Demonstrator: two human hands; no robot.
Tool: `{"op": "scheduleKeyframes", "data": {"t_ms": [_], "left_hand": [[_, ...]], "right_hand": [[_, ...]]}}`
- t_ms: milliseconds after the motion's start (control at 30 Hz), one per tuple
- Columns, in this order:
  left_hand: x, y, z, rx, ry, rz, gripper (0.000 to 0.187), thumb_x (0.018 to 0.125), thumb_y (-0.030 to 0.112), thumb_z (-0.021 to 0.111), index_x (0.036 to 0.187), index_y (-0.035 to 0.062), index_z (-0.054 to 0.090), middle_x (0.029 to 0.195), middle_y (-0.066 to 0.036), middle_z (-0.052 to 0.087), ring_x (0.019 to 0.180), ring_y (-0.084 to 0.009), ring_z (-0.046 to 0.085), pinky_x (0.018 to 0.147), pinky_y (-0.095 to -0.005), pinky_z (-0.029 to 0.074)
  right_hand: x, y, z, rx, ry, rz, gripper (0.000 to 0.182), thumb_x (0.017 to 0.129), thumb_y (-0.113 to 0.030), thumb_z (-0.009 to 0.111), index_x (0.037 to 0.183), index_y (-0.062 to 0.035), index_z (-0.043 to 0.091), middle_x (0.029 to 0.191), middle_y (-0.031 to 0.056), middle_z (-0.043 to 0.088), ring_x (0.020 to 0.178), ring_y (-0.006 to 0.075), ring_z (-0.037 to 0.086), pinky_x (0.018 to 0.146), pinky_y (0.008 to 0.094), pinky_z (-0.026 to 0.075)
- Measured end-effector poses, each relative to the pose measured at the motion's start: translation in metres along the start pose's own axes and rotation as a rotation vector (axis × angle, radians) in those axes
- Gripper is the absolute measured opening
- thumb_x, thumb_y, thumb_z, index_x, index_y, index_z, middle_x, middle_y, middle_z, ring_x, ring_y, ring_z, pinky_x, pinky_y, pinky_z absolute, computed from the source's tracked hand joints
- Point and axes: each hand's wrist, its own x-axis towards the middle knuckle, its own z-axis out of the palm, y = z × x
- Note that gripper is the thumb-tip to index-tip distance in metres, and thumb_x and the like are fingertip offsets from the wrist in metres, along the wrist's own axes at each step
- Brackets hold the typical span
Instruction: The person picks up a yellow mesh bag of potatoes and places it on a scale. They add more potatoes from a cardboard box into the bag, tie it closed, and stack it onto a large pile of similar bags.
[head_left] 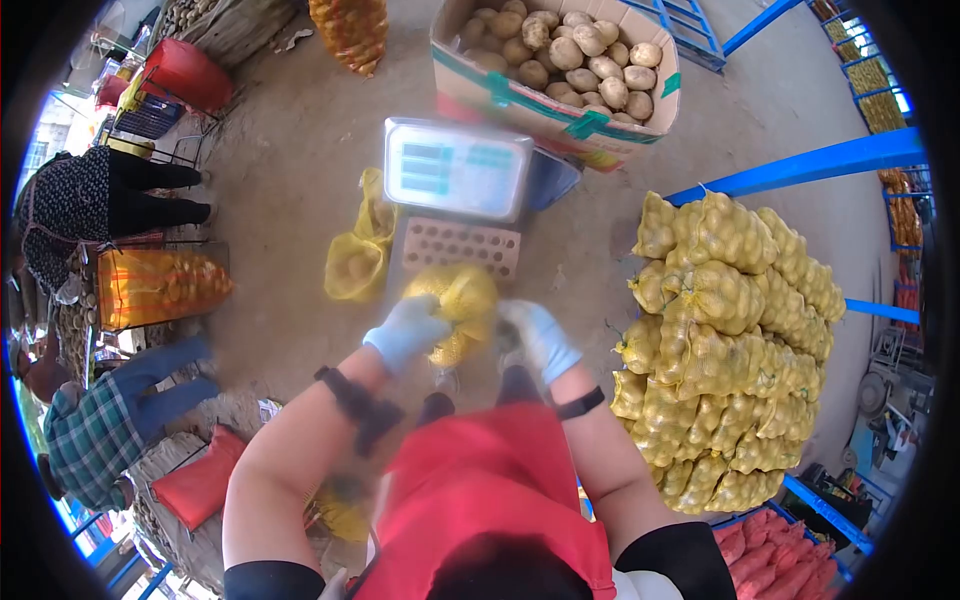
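Note:
A yellow mesh bag of potatoes (462,300) hangs in front of me, blurred, at the near edge of a scale. My left hand (408,332), in a pale glove, is closed on the bag's left side. My right hand (540,338), gloved too, is at the bag's right edge; its fingertips are smeared and what they hold cannot be made out. Beyond the bag lie the scale's perforated plate (462,246) and its lit display (458,168). Left of the scale, a yellow bag with potatoes (357,266) lies on the floor.
A cardboard box (550,115) full of potatoes stands behind the scale. Filled yellow bags (725,340) are stacked at the right beside blue bars. Two people (110,410) (80,205) bend at the left near an orange bag (160,287). Red sacks (780,555) lie lower right.

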Motion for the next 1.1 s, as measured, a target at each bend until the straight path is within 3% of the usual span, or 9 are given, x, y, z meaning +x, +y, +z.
{"op": "scheduleKeyframes", "data": {"t_ms": [133, 233, 267, 333, 433, 667, 833, 933, 1100], "left_hand": [[0.015, 0.019, 0.019, 0.763, 0.252, 0.510, 0.016, 0.077, 0.008, 0.061, 0.092, 0.0031, 0.066, 0.090, -0.015, 0.067, 0.081, -0.0302, 0.066, 0.069, -0.0365, 0.052], [0.009, 0.037, 0.008, 0.835, 0.022, 0.297, 0.019, 0.078, 0.014, 0.063, 0.095, 0.0095, 0.067, 0.087, -0.011, 0.068, 0.082, -0.0254, 0.067, 0.071, -0.0367, 0.053], [0.008, 0.038, 0.006, 0.861, -0.008, 0.218, 0.019, 0.078, 0.015, 0.063, 0.096, 0.0101, 0.067, 0.087, -0.011, 0.068, 0.082, -0.0249, 0.067, 0.072, -0.0369, 0.053], [0.006, 0.026, 0.001, 0.460, 0.045, 0.010, 0.023, 0.078, 0.016, 0.062, 0.099, 0.0059, 0.065, 0.094, -0.016, 0.067, 0.090, -0.0293, 0.064, 0.076, -0.0379, 0.051], [0.005, -0.008, 0.010, -0.109, 0.071, -0.266, 0.033, 0.076, 0.019, 0.062, 0.102, -0.0005, 0.060, 0.099, -0.022, 0.064, 0.096, -0.0369, 0.061, 0.081, -0.0399, 0.047], [0.010, -0.012, 0.037, -0.509, 0.231, -0.362, 0.036, 0.074, 0.021, 0.066, 0.103, 0.0001, 0.058, 0.094, -0.021, 0.064, 0.085, -0.0318, 0.064, 0.074, -0.0382, 0.049], [0.009, -0.020, 0.055, -0.680, 0.290, -0.356, 0.036, 0.074, 0.016, 0.068, 0.105, 0.0005, 0.059, 0.088, -0.016, 0.065, 0.079, -0.0234, 0.064, 0.068, -0.0353, 0.050], [-0.004, -0.008, 0.051, -1.118, 0.281, -0.522, 0.025, 0.077, 0.007, 0.064, 0.101, 0.0030, 0.059, 0.088, -0.010, 0.063, 0.070, -0.0189, 0.063, 0.056, -0.0325, 0.052], [0.012, -0.044, 0.086, -1.637, 0.143, -0.229, 0.015, 0.086, 0.006, 0.055, 0.100, 0.0029, 0.061, 0.089, -0.010, 0.063, 0.076, -0.0200, 0.061, 0.067, -0.0330, 0.050]], "right_hand": [[0.084, -0.044, 0.024, -0.532, 0.094, -0.183, 0.040, 0.086, -0.034, 0.057, 0.100, 0.0018, 0.066, 0.097, 0.0191, 0.067, 0.092, 0.0286, 0.064, 0.080, 0.0363, 0.048], [0.057, -0.116, 0.082, -0.961, -0.068, -0.309, 0.041, 0.084, -0.037, 0.061, 0.103, -0.0018, 0.065, 0.099, 0.0206, 0.066, 0.094, 0.0353, 0.062, 0.083, 0.0402, 0.048], [0.048, -0.115, 0.083, -0.916, 0.054, -0.362, 0.040, 0.084, -0.037, 0.061, 0.102, -0.0019, 0.065, 0.099, 0.0209, 0.066, 0.094, 0.0356, 0.062, 0.083, 0.0407, 0.047], [0.020, -0.105, 0.069, -0.836, 0.298, -0.465, 0.039, 0.085, -0.036, 0.060, 0.101, -0.0020, 0.066, 0.097, 0.0216, 0.065, 0.094, 0.0363, 0.062, 0.082, 0.0416, 0.047], [0.001, -0.049, 0.052, -0.750, 0.096, -0.137, 0.032, 0.084, -0.027, 0.063, 0.103, -0.0022, 0.067, 0.095, 0.0191, 0.067, 0.087, 0.0310, 0.064, 0.078, 0.0392, 0.048], [0.021, -0.039, 0.059, -0.471, 0.081, 0.035, 0.034, 0.080, -0.022, 0.066, 0.105, 0.0010, 0.066, 0.094, 0.0150, 0.069, 0.085, 0.0211, 0.065, 0.075, 0.0324, 0.050], [0.018, -0.054, 0.066, -0.764, 0.159, 0.047, 0.036, 0.077, -0.024, 0.068, 0.101, 0.0028, 0.067, 0.093, 0.0189, 0.069, 0.087, 0.0255, 0.067, 0.076, 0.0344, 0.050], [0.015, -0.059, 0.066, -0.821, 0.176, 0.010, 0.036, 0.076, -0.024, 0.068, 0.099, 0.0036, 0.067, 0.092, 0.0206, 0.068, 0.086, 0.0281, 0.067, 0.076, 0.0360, 0.050], [0.004, -0.062, 0.074, -0.835, 0.245, 0.012, 0.034, 0.076, -0.023, 0.068, 0.095, 0.0042, 0.067, 0.090, 0.0201, 0.068, 0.082, 0.0288, 0.066, 0.074, 0.0369, 0.050]]}}
